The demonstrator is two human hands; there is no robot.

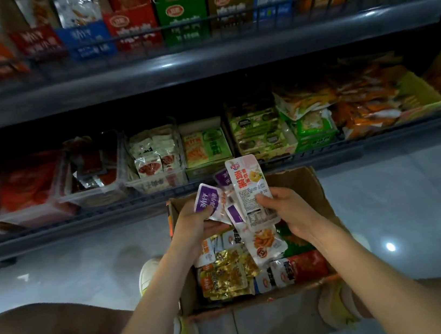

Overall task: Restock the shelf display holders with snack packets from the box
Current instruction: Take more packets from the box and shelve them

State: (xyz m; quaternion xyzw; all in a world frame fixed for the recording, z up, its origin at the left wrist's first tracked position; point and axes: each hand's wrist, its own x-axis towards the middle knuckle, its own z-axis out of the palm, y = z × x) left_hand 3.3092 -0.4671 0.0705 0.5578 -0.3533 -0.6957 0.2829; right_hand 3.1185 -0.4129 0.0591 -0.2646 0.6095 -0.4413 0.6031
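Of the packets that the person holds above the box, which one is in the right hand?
The tall pink-topped white packet with red characters, pinched by the right hand. The purple-labelled packets are in the left hand.

Your left hand (193,225) grips a small bunch of purple-and-white packets (209,199) above the open cardboard box (299,180), which sits on the tiled floor between your shoes. Your right hand (288,211) pinches a taller pink-and-white packet (250,188), upright and touching the purple ones. The box holds more packets in gold, orange, red and green. Ahead, the lower shelf (80,227) carries clear plastic holders (157,186) of red and white sachets, beside green cartons and loose orange bags. The upper shelf (199,62) carries upright coloured cartons behind a wire rail.
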